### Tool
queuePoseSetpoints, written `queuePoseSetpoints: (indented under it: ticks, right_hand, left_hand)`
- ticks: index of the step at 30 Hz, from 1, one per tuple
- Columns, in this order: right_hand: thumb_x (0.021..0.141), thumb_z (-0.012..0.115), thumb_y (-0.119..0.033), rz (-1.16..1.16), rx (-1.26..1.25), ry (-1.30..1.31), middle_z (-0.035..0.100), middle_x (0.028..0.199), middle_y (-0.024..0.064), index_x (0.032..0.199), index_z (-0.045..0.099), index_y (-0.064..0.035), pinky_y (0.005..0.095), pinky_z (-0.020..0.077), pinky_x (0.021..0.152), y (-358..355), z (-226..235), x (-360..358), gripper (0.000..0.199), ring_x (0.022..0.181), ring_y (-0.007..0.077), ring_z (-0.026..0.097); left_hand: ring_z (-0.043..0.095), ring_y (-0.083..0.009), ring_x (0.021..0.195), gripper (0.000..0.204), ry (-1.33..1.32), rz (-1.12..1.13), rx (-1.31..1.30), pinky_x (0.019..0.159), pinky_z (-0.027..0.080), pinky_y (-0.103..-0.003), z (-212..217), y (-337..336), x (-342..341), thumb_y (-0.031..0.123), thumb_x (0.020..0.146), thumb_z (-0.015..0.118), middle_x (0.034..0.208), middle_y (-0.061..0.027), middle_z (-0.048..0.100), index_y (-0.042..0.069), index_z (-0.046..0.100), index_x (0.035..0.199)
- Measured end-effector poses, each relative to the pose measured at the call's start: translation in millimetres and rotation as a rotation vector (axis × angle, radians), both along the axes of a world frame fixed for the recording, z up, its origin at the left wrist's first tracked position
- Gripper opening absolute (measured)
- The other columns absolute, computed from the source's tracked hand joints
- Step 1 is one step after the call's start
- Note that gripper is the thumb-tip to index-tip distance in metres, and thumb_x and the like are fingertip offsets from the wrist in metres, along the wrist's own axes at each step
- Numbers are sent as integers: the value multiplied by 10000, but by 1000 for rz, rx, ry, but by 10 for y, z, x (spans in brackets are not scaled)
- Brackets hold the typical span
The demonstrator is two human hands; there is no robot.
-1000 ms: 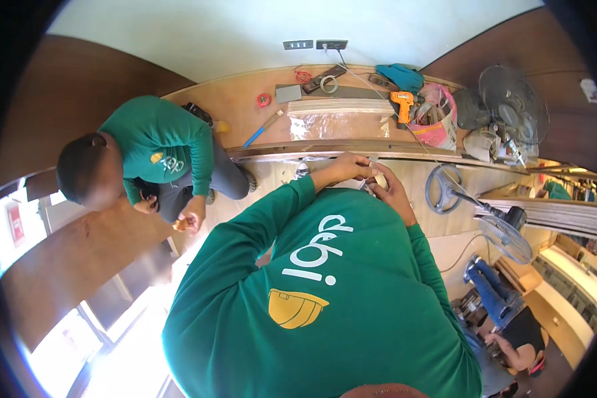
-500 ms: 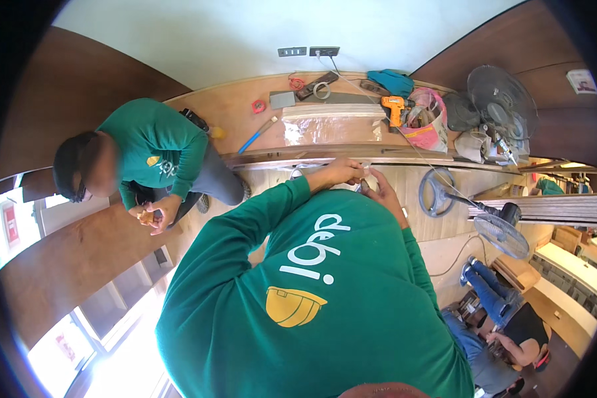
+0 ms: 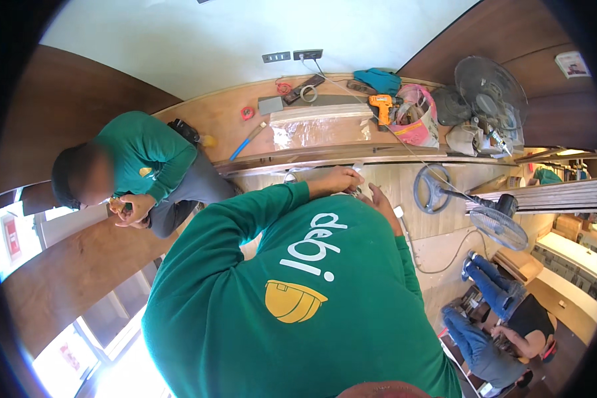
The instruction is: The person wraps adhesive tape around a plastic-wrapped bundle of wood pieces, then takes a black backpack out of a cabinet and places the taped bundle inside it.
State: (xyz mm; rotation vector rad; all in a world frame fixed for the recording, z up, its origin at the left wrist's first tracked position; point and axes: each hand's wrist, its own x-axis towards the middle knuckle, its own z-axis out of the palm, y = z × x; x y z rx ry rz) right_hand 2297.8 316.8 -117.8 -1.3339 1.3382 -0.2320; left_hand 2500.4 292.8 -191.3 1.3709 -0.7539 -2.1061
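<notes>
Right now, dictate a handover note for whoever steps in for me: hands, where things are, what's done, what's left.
Left hand: curled at a small pale part, grip hidden.
Right hand: at the same part from the other side.
Both are close beside the long wooden ledge. Orange drill lies on the plywood bench beyond.
Done: nothing visibly finished.
Left: the part in hand.
</notes>
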Motion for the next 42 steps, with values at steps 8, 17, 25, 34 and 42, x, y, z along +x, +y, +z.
queuePoseSetpoints:
  ticks: [8, 17, 25, 34, 42]
  right_hand:
    - [1043, 596, -325, -46, 12, -70, 701, 1011, 170, 1492, 409, 47, 317, 542, 783, -83, 279, 111, 612, 903, 193, 684]
    - [1041, 619, -301, 67, -27, 2, 718, 1050, 194, 1452, 452, 54, 330, 559, 784, -142, -278, 177, 568, 928, 208, 703]
    - [1029, 639, -299, 24, 106, -116, 705, 1074, 194, 1435, 476, 53, 319, 554, 802, -215, -57, 307, 561, 949, 211, 697]
    - [999, 657, -319, 25, 49, -94, 711, 1045, 244, 1390, 520, 68, 360, 550, 818, -290, -163, 153, 567, 935, 254, 709]
    - [997, 649, -307, 81, -1, 48, 715, 953, 224, 1249, 621, 66, 396, 539, 814, -346, 100, 146, 451, 891, 266, 705]
  left_hand:
    - [658, -156, 873, 259, 5, 147, 11, 735, 567, -301, -23, -64, 7, 259, 966, 714, 1037, -40, 696, 64, 715, 1136]
    - [658, -147, 813, 225, 56, 170, 5, 733, 560, -277, -169, -1, 249, 232, 967, 743, 928, -56, 679, 57, 677, 1092]
    - [651, -135, 803, 204, 249, 112, 111, 732, 564, -284, -329, -75, 432, 216, 984, 727, 912, -32, 674, 60, 658, 1097]
    - [648, -132, 787, 111, 201, 88, 115, 710, 552, -269, -199, -178, 364, 178, 996, 676, 882, -26, 664, 93, 655, 1062]
    - [629, -128, 697, 83, 76, 51, 68, 649, 540, -270, -349, -260, 225, 168, 991, 656, 783, -22, 642, 88, 665, 971]
